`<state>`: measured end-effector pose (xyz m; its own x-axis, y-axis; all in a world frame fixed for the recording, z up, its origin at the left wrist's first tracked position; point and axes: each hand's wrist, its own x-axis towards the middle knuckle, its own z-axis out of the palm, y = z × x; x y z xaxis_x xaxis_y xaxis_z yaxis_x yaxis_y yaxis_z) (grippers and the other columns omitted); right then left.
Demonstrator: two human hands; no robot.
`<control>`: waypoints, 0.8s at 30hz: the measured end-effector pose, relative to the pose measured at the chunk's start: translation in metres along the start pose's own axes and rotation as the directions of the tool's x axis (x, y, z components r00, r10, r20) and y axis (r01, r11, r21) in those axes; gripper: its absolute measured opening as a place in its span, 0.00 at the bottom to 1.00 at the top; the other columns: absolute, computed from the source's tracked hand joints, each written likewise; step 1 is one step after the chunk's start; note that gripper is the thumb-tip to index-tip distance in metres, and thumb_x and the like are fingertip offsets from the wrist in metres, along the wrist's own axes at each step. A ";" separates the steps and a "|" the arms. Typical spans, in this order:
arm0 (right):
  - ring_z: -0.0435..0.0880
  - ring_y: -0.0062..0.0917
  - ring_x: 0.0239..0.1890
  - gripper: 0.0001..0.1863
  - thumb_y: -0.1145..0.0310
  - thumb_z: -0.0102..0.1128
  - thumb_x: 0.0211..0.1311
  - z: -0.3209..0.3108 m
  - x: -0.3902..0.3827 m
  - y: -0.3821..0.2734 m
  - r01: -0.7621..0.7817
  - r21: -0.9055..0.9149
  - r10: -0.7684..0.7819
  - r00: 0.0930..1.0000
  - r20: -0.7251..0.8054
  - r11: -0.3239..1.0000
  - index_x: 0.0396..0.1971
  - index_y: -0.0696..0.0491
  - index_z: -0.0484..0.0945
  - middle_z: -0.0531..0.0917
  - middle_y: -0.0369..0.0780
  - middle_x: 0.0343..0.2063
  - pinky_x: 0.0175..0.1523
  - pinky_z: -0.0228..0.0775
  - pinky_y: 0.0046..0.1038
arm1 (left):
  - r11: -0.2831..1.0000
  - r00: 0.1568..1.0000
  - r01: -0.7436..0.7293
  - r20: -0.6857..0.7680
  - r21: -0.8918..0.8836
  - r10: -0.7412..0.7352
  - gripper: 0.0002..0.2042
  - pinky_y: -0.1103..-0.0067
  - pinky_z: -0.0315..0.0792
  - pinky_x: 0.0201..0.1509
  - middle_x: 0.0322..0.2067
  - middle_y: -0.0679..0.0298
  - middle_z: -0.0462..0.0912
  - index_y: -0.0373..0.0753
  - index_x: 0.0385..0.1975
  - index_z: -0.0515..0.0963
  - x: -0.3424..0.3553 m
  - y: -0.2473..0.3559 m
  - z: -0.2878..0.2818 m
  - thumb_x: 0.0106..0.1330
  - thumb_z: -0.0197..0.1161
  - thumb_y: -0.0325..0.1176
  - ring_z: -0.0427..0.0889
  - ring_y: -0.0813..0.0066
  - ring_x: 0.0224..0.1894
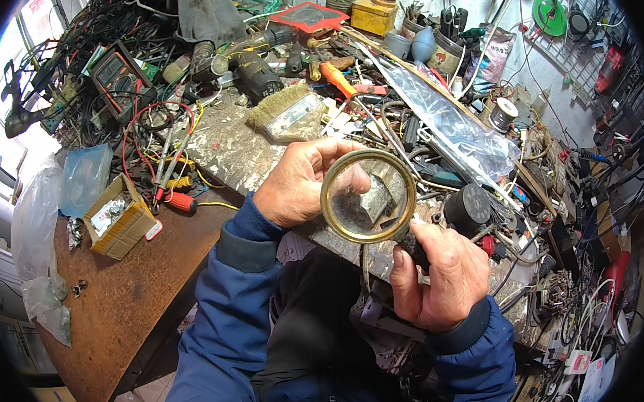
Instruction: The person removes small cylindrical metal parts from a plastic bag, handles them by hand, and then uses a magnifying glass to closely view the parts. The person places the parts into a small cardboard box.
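Note:
My right hand (443, 276) grips the dark handle of a round magnifying glass (371, 236) with a brass-coloured rim. Its lens is upright in the middle of the view, above the bench's front edge. Behind the lens, my left hand (298, 182) is curled, with a fingertip showing through the glass. Next to that fingertip a pale, blocky shape appears in the lens; whether my left fingers hold it or it lies on the bench, I cannot tell. A wide bristle brush (285, 115) lies on the bench just beyond my left hand.
A multimeter (117, 77) with red leads, a small cardboard box (121, 220) and a red-handled screwdriver (181, 203) are at the left. Beyond my hands lie an orange-handled screwdriver (338, 80), a power drill (257, 75) and clear plastic (443, 108). A black cylinder (468, 208) stands near my right hand.

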<state>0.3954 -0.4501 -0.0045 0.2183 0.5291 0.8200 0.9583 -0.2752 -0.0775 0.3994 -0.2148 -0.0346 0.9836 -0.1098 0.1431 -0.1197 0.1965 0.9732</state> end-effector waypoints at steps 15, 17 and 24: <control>0.83 0.35 0.22 0.20 0.76 0.65 0.59 -0.003 -0.002 -0.004 -0.059 0.007 0.058 0.997 0.044 0.998 0.50 0.66 0.76 0.85 0.50 0.35 0.29 0.75 0.31 | 0.999 1.000 -0.013 -0.006 0.030 0.014 0.22 0.80 0.77 0.51 0.43 0.66 0.87 0.29 0.54 0.78 0.000 0.001 0.001 0.66 0.72 0.36 0.82 0.83 0.44; 0.83 0.34 0.22 0.20 0.76 0.65 0.59 -0.003 -0.003 -0.004 -0.059 0.004 0.059 0.997 0.045 0.998 0.50 0.66 0.76 0.85 0.50 0.35 0.29 0.74 0.31 | 0.999 1.000 -0.010 -0.008 0.030 0.010 0.22 0.80 0.77 0.51 0.43 0.66 0.87 0.29 0.54 0.78 0.000 0.002 0.001 0.66 0.73 0.36 0.82 0.83 0.44; 0.82 0.34 0.22 0.19 0.76 0.65 0.59 -0.003 -0.002 -0.004 -0.057 0.000 0.057 0.998 0.041 0.998 0.50 0.66 0.76 0.85 0.50 0.35 0.28 0.74 0.31 | 1.000 1.000 -0.001 0.003 0.014 0.001 0.21 0.80 0.79 0.51 0.40 0.65 0.86 0.31 0.57 0.76 0.000 0.000 0.000 0.68 0.71 0.32 0.84 0.81 0.43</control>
<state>0.3905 -0.4527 -0.0043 0.2799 0.5447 0.7905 0.9442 -0.3052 -0.1240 0.3999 -0.2148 -0.0348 0.9830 -0.1129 0.1450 -0.1228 0.1831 0.9754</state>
